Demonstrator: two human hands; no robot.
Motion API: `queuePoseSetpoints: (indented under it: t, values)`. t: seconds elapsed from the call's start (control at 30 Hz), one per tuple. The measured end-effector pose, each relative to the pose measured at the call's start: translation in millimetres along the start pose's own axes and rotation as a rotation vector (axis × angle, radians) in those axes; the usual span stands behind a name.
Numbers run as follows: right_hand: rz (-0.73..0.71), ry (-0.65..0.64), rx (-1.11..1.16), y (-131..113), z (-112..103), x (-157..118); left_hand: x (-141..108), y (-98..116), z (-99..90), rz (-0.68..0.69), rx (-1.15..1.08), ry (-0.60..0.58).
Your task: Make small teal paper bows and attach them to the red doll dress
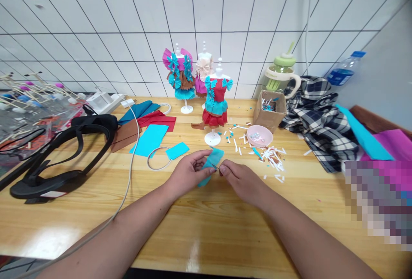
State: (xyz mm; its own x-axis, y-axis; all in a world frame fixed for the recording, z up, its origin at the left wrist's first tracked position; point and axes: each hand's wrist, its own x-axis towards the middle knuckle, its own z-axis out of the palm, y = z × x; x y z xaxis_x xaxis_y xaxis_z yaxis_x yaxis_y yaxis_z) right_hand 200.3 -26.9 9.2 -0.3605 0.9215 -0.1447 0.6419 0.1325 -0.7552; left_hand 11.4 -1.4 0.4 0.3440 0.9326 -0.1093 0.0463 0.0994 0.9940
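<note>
My left hand [189,169] is closed on a strip of turquoise crepe paper [216,156], which slants up past the fingertips and also hangs below the thumb. Against the strip's right edge, my right hand [236,178] grips what look like small scissors [219,168]; their thin dark blades point at the paper and the fingers cover most of the rest. Just behind the hands stands a white mini dress form [219,73] in a red and turquoise paper dress with small bows. Left of my left hand lie a small turquoise paper piece [178,150] and a tape ring [148,161].
Two more dressed forms [184,75] stand by the tiled wall. White scraps [273,159], a pink dish [260,136], a cardboard box [268,113] and a green-lidded cup [280,75] are at right. Folded papers [149,139], a black strap frame [80,171] and a cable [130,171] lie left.
</note>
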Motion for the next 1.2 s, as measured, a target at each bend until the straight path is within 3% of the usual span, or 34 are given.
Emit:
queuePoseSetpoints:
  t: [0.27, 0.7, 1.03, 1.2]
  values:
    - [-0.012, -0.006, -0.011, -1.3, -0.9, -0.5, -2.1, 10.8, -1.8, 0.062, 0.249, -0.035]
    - [-0.02, -0.026, 0.035, -1.5, 3.5, 0.3, -2.5, 7.1, 1.1, 0.037, 0.254, -0.139]
    - [-0.001, -0.044, 0.054, -0.4, 2.2, -0.5, -4.9, 9.1, 0.3, 0.096, 0.421, -0.101]
    - [0.012, -0.051, 0.096, 2.5, 5.6, 0.7, -4.4, 8.5, 0.5, 0.08, 0.389, -0.155]
